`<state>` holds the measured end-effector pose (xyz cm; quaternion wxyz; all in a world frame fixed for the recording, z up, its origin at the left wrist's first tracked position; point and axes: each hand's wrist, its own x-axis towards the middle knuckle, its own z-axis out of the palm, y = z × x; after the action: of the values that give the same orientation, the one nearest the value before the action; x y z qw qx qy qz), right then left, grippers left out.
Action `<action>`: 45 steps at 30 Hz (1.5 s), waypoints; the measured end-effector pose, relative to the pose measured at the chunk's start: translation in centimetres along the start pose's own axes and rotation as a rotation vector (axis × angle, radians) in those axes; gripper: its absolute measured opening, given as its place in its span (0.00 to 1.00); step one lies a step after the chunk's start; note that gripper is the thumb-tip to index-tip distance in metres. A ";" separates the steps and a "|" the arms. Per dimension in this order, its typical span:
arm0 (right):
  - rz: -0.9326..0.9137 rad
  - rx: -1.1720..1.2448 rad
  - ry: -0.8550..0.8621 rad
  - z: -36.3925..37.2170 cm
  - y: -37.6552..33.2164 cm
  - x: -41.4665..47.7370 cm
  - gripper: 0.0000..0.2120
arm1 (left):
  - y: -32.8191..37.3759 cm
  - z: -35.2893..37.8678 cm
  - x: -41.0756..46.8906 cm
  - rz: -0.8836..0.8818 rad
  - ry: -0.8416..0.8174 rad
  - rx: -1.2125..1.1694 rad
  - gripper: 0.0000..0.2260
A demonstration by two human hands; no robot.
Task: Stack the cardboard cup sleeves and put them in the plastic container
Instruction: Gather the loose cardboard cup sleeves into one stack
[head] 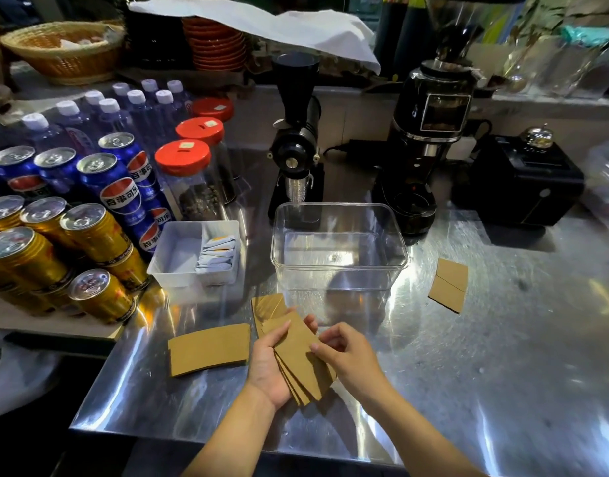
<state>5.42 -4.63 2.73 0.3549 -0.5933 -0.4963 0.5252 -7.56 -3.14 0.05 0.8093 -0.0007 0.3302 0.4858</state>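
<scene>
A fanned stack of cardboard cup sleeves (301,359) sits in the left hand (267,364), fingers curled under and thumb over its upper edge; the right hand (348,354) pinches the stack's right edge with loosely bent fingers. Another sleeve (268,308) lies under the stack's far end, one flat sleeve (209,348) rests on the steel desk (485,356) just left of the hands, and two overlapping sleeves (449,284) lie well to the right.

Just beyond the hands stands the clear plastic container (337,246) — nothing inside it. To its left a white divided tray (194,254) holds small white sachets (215,254) in its right compartment.

Further left are gold cans (89,235) and blue Pepsi cans (122,191) marked 百事可乐, then white-capped water bottles (107,111). Red-lidded clear jars (187,177) hold something dark. Behind the container stand two black coffee grinders (298,146) — labels unreadable.
</scene>
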 end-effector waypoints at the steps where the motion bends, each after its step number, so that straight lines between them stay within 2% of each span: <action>1: -0.012 0.015 0.002 0.2 0.1 0.1 0.06 | 0.2 0.0 -0.3 0.014 -0.005 -0.015 0.25; 4: -0.040 0.058 0.055 0.6 0.3 0.8 0.06 | 1.0 -0.5 -1.1 0.118 -0.014 -0.033 0.16; 7: -0.017 0.043 0.037 1.2 0.5 1.6 0.04 | 2.0 -1.1 -2.1 0.225 -0.010 -0.049 0.10; 12: 0.003 -0.146 0.019 2.8 0.9 2.9 0.06 | 3.2 -2.2 -3.9 0.282 0.047 -0.053 0.12; 16: 0.005 -0.260 0.026 4.6 0.8 3.5 0.20 | 4.0 -3.2 -5.4 0.307 0.037 -0.051 0.13; 20: 0.000 -0.647 0.097 6.2 0.6 4.4 0.42 | 4.3 -4.1 -6.6 0.331 0.055 -0.057 0.15; 22: 0.008 -0.750 0.103 6.8 0.6 4.6 0.48 | 4.3 -4.3 -7.0 0.343 0.073 -0.052 0.16; 25: -0.006 -0.865 0.092 7.3 0.8 5.0 0.42 | 4.3 -4.6 -7.6 0.341 0.097 -0.064 0.16; 30: 0.042 -0.879 0.068 6.8 0.5 5.6 0.37 | 4.1 -5.1 -8.0 0.340 0.125 -0.077 0.15; 33: 0.044 -0.783 0.054 5.9 0.7 5.5 0.32 | 4.0 -5.1 -7.8 0.337 0.144 -0.073 0.14; 36: 0.018 -0.559 -0.002 4.9 1.0 4.9 0.23 | 3.6 -4.6 -7.2 0.327 0.147 -0.065 0.13; 40: 0.045 -0.208 0.033 2.8 1.1 4.0 0.12 | 2.9 -3.8 -5.8 0.321 0.132 -0.069 0.13; 42: 0.080 0.036 0.059 1.5 1.2 3.3 0.11 | 2.4 -3.5 -4.9 0.307 0.135 -0.079 0.12; 45: 0.101 0.219 0.080 -0.5 1.0 1.8 0.12 | 1.5 -2.5 -3.5 0.258 0.102 -0.040 0.05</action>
<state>6.09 -3.11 1.39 0.4102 -0.5957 -0.3907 0.5695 -11.21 -5.88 0.43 0.7222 0.0006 0.3585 0.5916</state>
